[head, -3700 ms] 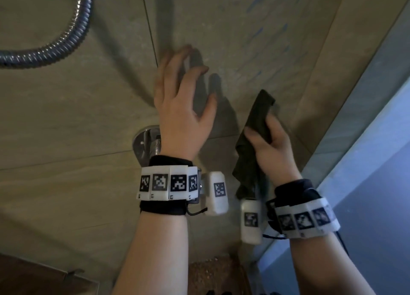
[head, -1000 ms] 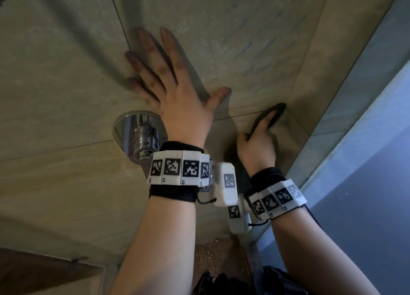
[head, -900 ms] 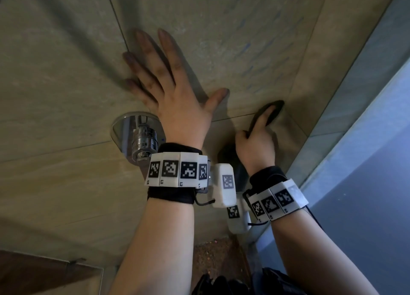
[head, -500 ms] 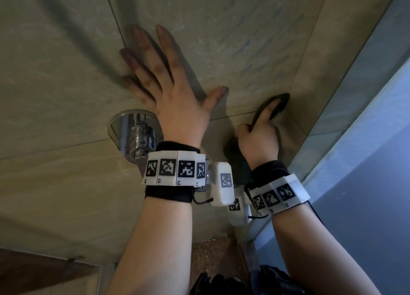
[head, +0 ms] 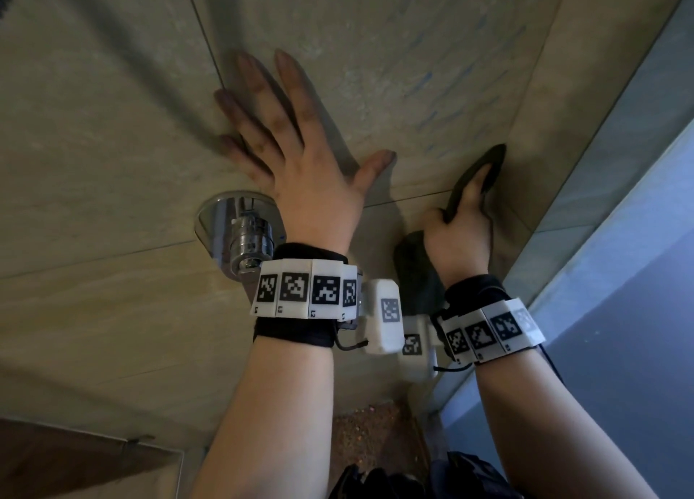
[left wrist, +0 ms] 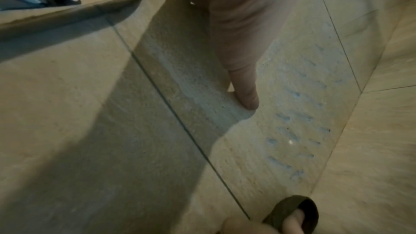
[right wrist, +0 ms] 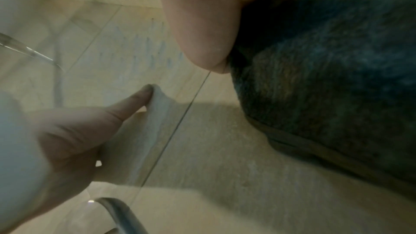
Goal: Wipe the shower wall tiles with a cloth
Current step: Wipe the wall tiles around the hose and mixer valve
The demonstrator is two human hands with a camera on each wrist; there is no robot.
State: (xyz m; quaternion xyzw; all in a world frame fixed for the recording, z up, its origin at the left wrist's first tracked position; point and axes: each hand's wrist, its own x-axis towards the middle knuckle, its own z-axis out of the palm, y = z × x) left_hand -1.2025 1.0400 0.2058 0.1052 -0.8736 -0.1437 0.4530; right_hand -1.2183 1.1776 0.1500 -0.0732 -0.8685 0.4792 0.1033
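The dark cloth is pressed against the wall tiles close to the corner, folded over the right hand's fingers: its top edge wraps past the fingertips, and its tail hangs below the palm toward the wrist. Those fingers are curled into the cloth, gripping it. Just beside it to the left, the left hand lies flat on the tiles, fingers straight and spread apart, thumb pointing toward the cloth without touching it. A chrome valve sits below that hand.
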